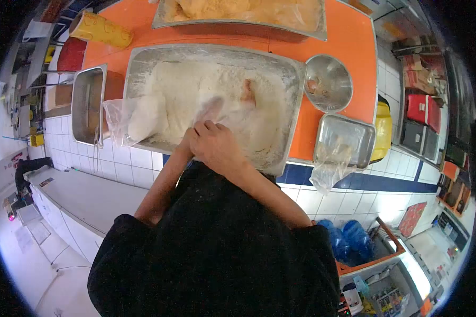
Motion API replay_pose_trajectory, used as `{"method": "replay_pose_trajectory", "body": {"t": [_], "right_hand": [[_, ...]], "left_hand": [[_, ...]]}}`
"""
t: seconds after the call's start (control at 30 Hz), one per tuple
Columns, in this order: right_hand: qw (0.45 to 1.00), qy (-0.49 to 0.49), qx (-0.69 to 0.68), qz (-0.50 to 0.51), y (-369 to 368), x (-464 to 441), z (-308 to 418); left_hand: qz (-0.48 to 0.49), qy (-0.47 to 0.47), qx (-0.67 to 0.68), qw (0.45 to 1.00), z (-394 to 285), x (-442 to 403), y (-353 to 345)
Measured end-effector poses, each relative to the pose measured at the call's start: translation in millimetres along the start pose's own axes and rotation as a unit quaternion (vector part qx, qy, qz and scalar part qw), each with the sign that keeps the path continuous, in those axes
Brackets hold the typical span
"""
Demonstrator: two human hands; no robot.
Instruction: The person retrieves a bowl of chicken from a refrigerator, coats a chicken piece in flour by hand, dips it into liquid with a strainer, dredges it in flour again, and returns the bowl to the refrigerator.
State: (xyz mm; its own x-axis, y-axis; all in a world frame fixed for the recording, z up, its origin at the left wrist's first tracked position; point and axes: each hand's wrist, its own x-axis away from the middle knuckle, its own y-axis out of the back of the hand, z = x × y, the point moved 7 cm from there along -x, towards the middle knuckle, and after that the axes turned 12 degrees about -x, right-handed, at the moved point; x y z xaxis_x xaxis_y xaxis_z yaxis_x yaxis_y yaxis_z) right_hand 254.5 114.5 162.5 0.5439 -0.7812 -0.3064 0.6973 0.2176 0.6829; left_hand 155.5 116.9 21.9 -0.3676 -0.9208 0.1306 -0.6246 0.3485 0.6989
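Note:
A large metal pan [293, 121] of white flour [182, 87] lies before me. My left hand [189, 141] and my right hand [220, 147] meet over its near edge, fingers curled and closed. From between them a pinkish, flour-dusted piece of meat [210, 108] points into the pan, smeared by motion. How each hand grips it is partly hidden. Farther right in the flour sits an orange-brown piece of meat [248, 92]. A clear plastic bag [122, 119] with something white in it hangs over the pan's left corner.
Orange-yellow crumbs fill a second pan [238, 22] at the back. A steel bowl [339, 79] and a metal tray [370, 138] with plastic in it stand right on the orange table [354, 31]. At left are a deep metal container [77, 113] and a yellow cylinder [103, 30].

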Motion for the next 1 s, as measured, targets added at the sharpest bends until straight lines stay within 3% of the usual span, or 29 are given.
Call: {"method": "replay_pose_trajectory", "body": {"t": [0.07, 0.13, 0.17, 0.2, 0.3, 0.33, 0.4, 0.43, 0.5, 0.63, 0.7, 0.73, 0.8, 0.83, 0.9, 0.93, 1.0], "right_hand": [[0.999, 0.03, -0.018, -0.023, 4, 0, 8], [0.982, -0.089, -0.088, -0.14, 32, 8, -16], [0.982, -0.085, -0.093, -0.14, 34, 8, -18], [0.985, -0.128, -0.064, -0.097, 29, 9, -26], [0.984, -0.175, -0.012, -0.044, 0, 7, -46], [0.983, -0.18, 0.009, -0.029, -9, 8, -51], [0.986, -0.163, 0.021, -0.011, -12, 3, -51], [0.989, -0.147, 0.032, 0.007, -16, -1, -49], [0.99, -0.133, 0.037, 0.004, -9, -6, -32], [0.985, -0.159, 0.057, 0.036, -20, -5, -38], [0.993, -0.104, 0.054, 0.019, -19, -6, -35], [0.997, -0.049, 0.051, 0.004, -18, -8, -29], [0.998, -0.053, 0.027, 0.009, -12, -8, -22], [0.998, -0.056, 0.005, 0.015, -10, -7, -20], [0.998, -0.033, -0.049, -0.003, -13, -5, -12], [0.994, -0.006, -0.102, -0.022, -13, -6, -7], [0.994, -0.006, -0.108, -0.015, -15, -6, -1]], "left_hand": [[-0.03, -0.064, 0.088, 0.994, 21, -7, -3], [-0.052, -0.088, 0.092, 0.991, 22, -10, 2], [-0.108, 0.097, 0.395, 0.907, 34, -18, 5], [-0.148, 0.266, 0.646, 0.7, 36, -16, -8], [-0.114, 0.206, 0.708, 0.666, -60, -31, 34], [-0.114, 0.205, 0.709, 0.666, -54, -32, 30], [-0.096, 0.195, 0.763, 0.609, -32, -34, 13], [-0.098, 0.193, 0.762, 0.61, -23, -32, 7], [-0.154, 0.171, 0.626, 0.746, -9, -27, 8], [-0.152, 0.215, 0.644, 0.718, -32, -26, 20], [-0.065, 0.243, 0.46, 0.852, -22, -22, 15], [-0.067, 0.243, 0.459, 0.852, -10, -22, 8], [-0.198, 0.168, 0.506, 0.823, 15, -28, 8], [-0.196, 0.167, 0.508, 0.822, 5, -32, 17], [-0.146, 0.236, 0.407, 0.87, -21, -36, 39], [-0.145, 0.235, 0.41, 0.87, -13, -39, 35], [-0.041, 0.274, 0.53, 0.801, 8, -47, 2]]}}
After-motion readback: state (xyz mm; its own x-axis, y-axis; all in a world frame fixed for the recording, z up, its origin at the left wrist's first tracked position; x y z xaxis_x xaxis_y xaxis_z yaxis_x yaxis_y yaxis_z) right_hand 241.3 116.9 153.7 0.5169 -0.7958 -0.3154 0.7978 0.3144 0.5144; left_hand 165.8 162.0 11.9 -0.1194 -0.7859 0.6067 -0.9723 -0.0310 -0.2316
